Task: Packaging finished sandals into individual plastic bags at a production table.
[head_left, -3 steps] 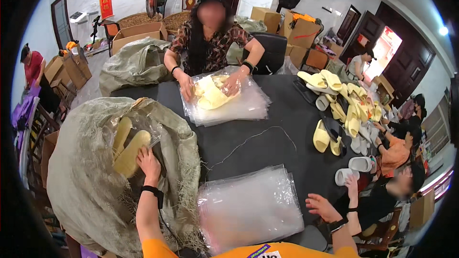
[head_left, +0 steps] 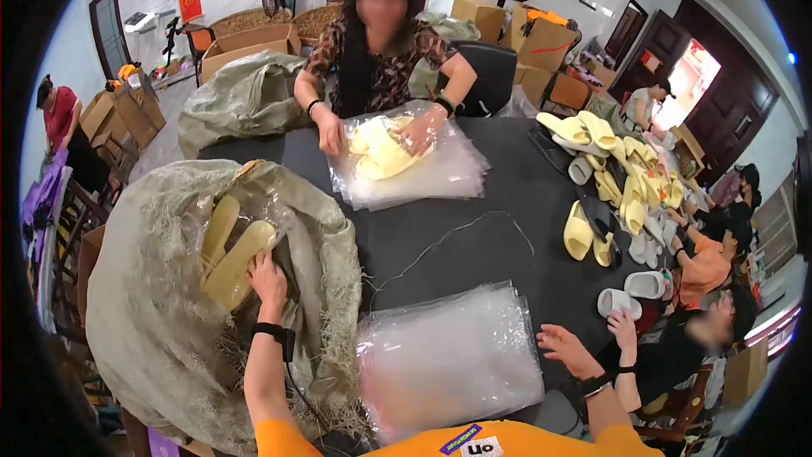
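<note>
My left hand (head_left: 268,283) reaches into the mouth of a large greyish-green woven sack (head_left: 156,288). Its fingers close on the near edge of a pair of pale yellow slippers (head_left: 241,267) in a clear plastic bag, soles up. Over the table's right front edge hovers my right hand (head_left: 572,350), fingers apart and holding nothing. Between my arms lies a stack of clear plastic bags (head_left: 452,355). Across the table another person's hands (head_left: 419,131) handle a clear bag with yellow slippers (head_left: 381,148) on top of another bag stack (head_left: 423,186).
Loose yellow, black and grey slippers (head_left: 630,182) pile up on the dark table's (head_left: 440,275) right side. A person beside me on the right touches a light grey slipper (head_left: 616,301). A thin string (head_left: 440,239) crosses the tabletop. Cardboard boxes (head_left: 541,42) stand behind.
The whole view has shifted slightly. My left hand stays at the bagged slippers, and my right hand remains apart from everything.
</note>
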The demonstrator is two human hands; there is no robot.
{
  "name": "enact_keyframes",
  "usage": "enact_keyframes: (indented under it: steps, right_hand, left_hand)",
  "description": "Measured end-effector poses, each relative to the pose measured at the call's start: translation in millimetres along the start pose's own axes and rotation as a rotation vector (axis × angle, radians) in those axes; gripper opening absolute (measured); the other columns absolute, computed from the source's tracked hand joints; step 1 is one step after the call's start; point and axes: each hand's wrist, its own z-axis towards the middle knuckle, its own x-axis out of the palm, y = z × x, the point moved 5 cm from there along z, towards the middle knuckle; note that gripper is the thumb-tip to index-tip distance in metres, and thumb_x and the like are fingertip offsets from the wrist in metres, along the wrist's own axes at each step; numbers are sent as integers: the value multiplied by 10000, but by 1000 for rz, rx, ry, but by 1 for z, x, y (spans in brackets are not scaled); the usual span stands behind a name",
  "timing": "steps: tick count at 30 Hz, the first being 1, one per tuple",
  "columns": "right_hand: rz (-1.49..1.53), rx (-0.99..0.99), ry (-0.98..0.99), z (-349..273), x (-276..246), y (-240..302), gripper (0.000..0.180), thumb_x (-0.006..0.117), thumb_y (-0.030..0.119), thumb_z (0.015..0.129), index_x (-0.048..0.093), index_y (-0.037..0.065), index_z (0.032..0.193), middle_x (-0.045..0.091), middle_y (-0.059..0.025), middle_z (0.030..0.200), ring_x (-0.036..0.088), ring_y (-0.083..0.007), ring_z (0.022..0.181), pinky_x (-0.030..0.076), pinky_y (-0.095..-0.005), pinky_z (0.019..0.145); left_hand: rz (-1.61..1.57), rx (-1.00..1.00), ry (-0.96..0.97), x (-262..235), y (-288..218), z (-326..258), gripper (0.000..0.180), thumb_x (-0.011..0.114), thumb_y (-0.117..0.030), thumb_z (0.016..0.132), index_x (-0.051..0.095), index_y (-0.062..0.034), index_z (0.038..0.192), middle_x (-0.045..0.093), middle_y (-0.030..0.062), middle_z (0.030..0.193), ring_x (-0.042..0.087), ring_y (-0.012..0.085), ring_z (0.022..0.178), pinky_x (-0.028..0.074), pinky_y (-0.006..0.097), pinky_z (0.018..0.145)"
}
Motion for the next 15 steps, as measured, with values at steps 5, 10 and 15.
enact_keyframes:
  steps: [5,10,15]
  right_hand:
    - [-113,-34,215,23,39,0,396,557,207,885,448,52,1233,544,-20,1106,516,-112,996,416,-260,841]
    - [-164,-225,383,47,84,-31,429,543,192,889,422,26,1265,524,-54,1140,490,-140,1034,395,-281,907]
    - [-175,-236,859,17,153,-15,497,538,231,894,362,51,1322,478,-76,1237,441,-162,1136,349,-311,976]
  left_hand:
    - [-335,29,-106,-61,-1,0,395,544,-111,793,527,-35,1181,487,117,1236,416,312,1158,306,427,976]
    - [-1024,14,31,-172,-61,-14,479,569,-99,805,457,-6,1261,432,108,1311,405,227,1201,331,329,971]
    - [-1686,234,205,-236,-143,-75,683,601,-97,763,291,0,1364,276,124,1431,324,214,1284,338,352,979]
